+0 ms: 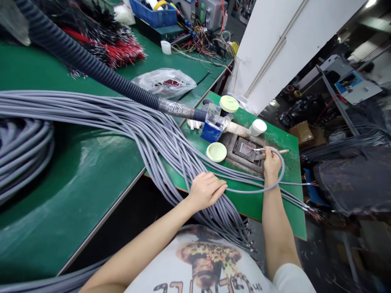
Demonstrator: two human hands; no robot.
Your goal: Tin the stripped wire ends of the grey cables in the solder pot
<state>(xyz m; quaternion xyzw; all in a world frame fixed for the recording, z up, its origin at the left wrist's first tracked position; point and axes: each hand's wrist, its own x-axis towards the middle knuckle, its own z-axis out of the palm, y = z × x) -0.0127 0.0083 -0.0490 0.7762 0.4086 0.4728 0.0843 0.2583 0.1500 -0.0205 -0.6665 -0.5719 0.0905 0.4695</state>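
Observation:
My right hand (271,165) is closed on the end of a grey cable (282,169), whose stripped thin wires lie over the square metal solder pot (244,148). A tool with a flat metal blade and a wooden handle (284,151) shows at the same fingers; whether they grip it too I cannot tell. The cable loops back from there to my left hand (206,190). This hand lies on top of a thick bundle of grey cables (165,142), its fingers curled round the looped cable.
A ribbed hose (122,81) crosses above the bench to a nozzle beside the pot. Around the pot stand a pale green lid (216,151), a yellow-lidded jar (229,104) and a white cup (258,127). Further back lie a plastic bag (166,81) and red-black wires (119,51).

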